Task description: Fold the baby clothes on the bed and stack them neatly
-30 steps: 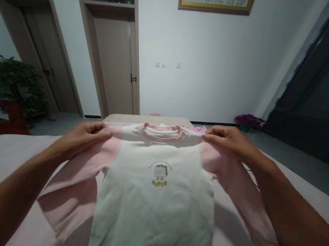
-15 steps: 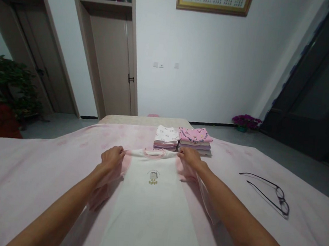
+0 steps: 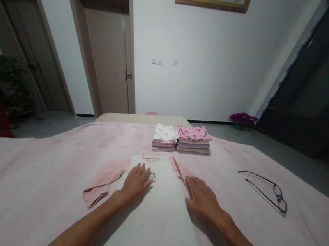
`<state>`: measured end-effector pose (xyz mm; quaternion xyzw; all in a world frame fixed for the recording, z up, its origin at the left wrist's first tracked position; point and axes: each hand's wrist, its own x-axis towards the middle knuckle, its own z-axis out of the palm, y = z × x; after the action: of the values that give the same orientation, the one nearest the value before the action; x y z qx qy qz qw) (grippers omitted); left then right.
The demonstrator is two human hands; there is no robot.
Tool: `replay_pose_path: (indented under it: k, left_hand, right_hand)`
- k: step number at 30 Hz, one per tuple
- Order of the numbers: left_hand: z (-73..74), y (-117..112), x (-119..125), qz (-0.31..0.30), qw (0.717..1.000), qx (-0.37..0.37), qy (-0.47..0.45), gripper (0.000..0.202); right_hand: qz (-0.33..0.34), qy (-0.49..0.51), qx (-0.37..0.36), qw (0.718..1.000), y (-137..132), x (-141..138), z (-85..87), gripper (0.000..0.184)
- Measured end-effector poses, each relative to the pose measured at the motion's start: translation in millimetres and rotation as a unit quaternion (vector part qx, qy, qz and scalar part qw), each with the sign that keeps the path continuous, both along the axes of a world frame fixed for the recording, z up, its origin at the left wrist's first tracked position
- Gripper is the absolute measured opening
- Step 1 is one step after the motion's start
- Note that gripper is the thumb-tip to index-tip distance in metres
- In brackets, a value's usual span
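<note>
A white shirt (image 3: 154,219) with pink sleeves lies spread on the pink-and-white cloth, collar pointing away from me. My left hand (image 3: 137,183) rests flat on its chest, fingers stretched out, partly covering the small printed picture. On the other side, my right hand (image 3: 202,197) lies over the right sleeve (image 3: 181,170), palm down with fingers extended; the sleeve's lower part is hidden beneath it. The left sleeve (image 3: 107,179) lies out to the side, bent near its cuff.
Beyond the collar stand two stacks of folded clothes, one topped by a white patterned piece (image 3: 165,133), the other by a pink printed piece (image 3: 194,133). Black-framed glasses (image 3: 278,197) lie at the right on the cloth (image 3: 43,180). Purple flowers (image 3: 243,119) stand on the floor behind.
Both hands have let go of the shirt's shoulders. The shirt now lies lower on the cloth; my left hand has moved onto its chest, my right hand down onto the right sleeve.
</note>
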<state>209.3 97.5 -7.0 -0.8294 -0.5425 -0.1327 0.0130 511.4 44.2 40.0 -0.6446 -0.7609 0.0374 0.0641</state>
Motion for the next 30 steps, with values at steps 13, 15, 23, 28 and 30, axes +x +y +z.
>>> replay_pose_path:
  k: [13, 15, 23, 28, 30]
  left_hand:
    - [-26.2, -9, 4, 0.009, 1.0, 0.018, 0.003, 0.062]
    - [-26.7, -9, 4, 0.01, 1.0, 0.017, -0.001, 0.061]
    - [-26.7, -10, 5, 0.017, 1.0, 0.023, 0.006, 0.06]
    - [-23.7, -11, 6, 0.021, 1.0, 0.012, 0.014, 0.061]
    - [-24.0, -10, 5, 0.021, 1.0, 0.015, 0.012, 0.06]
  right_hand:
    - [-0.084, 0.055, -0.026, 0.995, 57, 78, 13.1, 0.036]
    - [-0.156, 0.031, 0.004, 0.987, 76, 97, 27.9, 0.041]
    - [-0.074, 0.02, 0.082, 0.994, 89, 36, 16.6, 0.047]
    - [0.08, 0.044, 0.02, 0.996, 85, -44, -22.9, 0.057]
    - [0.074, 0.036, -0.02, 0.996, 91, -49, -33.9, 0.064]
